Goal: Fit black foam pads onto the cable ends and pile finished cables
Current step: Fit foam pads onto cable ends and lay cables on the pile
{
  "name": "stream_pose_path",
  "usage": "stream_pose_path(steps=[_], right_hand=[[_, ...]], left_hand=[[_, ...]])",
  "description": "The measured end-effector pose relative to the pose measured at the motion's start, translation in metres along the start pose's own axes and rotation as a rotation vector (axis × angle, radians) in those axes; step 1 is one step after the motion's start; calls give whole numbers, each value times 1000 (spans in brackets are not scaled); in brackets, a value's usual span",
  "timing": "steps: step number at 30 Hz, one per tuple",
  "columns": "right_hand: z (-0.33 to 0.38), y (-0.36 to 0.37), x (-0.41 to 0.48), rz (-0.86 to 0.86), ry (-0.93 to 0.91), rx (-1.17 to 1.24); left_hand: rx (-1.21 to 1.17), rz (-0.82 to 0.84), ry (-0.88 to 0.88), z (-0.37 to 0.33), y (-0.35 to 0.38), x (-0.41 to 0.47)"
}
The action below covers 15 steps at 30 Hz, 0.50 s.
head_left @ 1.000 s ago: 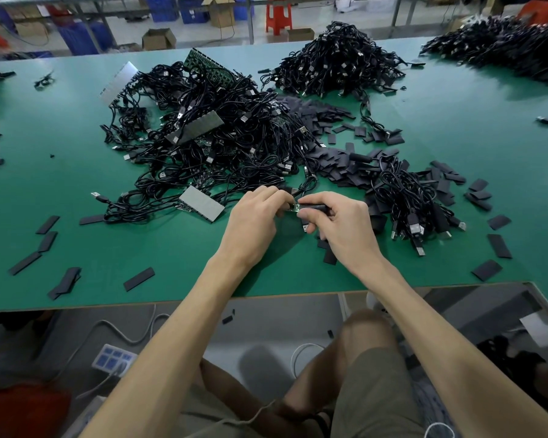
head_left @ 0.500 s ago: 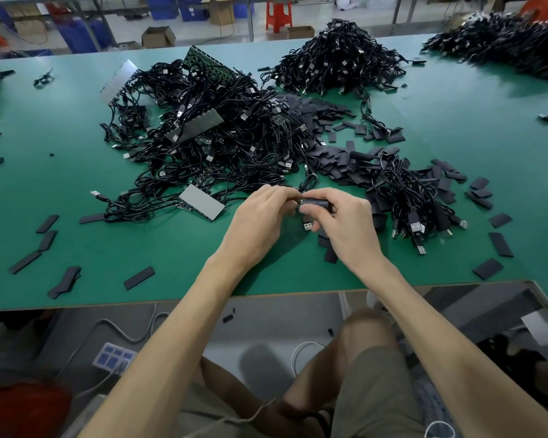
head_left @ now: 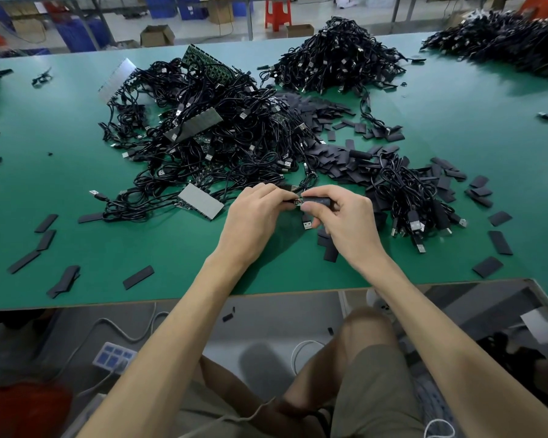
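Right hand [head_left: 345,222]: fingers curled round a black foam pad [head_left: 318,201], held level just above the table [head_left: 456,115]
Left hand [head_left: 253,219]: fingertips pinch the cable end [head_left: 298,202], whose metal tip shows at the pad's left mouth
Change: both hands sit a touch higher than a second ago, with the same grips and almost no shift over the last half second
Plug [head_left: 307,223]: one, hanging just below the hands
Hands: two, knuckles almost touching
Cable heaps: four; the big tangle [head_left: 222,147] beyond the left hand, a small pile [head_left: 415,197] right of the right hand, one far heap [head_left: 336,61], one far right [head_left: 503,39]
Grey panels [head_left: 200,203]: three, in the tangle
Loose pads [head_left: 329,159]: too many to count
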State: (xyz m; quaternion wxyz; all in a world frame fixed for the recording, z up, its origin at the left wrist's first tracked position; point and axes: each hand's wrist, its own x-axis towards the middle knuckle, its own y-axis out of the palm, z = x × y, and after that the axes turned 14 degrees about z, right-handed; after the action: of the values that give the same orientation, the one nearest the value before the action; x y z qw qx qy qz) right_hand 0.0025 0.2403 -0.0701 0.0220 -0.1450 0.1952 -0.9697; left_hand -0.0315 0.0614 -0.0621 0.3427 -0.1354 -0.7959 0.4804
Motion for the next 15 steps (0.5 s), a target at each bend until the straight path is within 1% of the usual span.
stream_pose_path(steps=[1,4,5,11,15], right_hand=[[1,0,0,8,-13,-26],[3,0,0,0,-73,-230],[3,0,-1,-4,-71,-261],[5,0,-1,25,-25,-300],[4,-3,0,8,1,-232]], left_hand=[[1,-14,2,1,0,0],[12,-34,19,1,0,0],[15,-33,26,1,0,0],[-3,-21,35,-2,-2,0],[-54,-10,32,-7,-4,-1]])
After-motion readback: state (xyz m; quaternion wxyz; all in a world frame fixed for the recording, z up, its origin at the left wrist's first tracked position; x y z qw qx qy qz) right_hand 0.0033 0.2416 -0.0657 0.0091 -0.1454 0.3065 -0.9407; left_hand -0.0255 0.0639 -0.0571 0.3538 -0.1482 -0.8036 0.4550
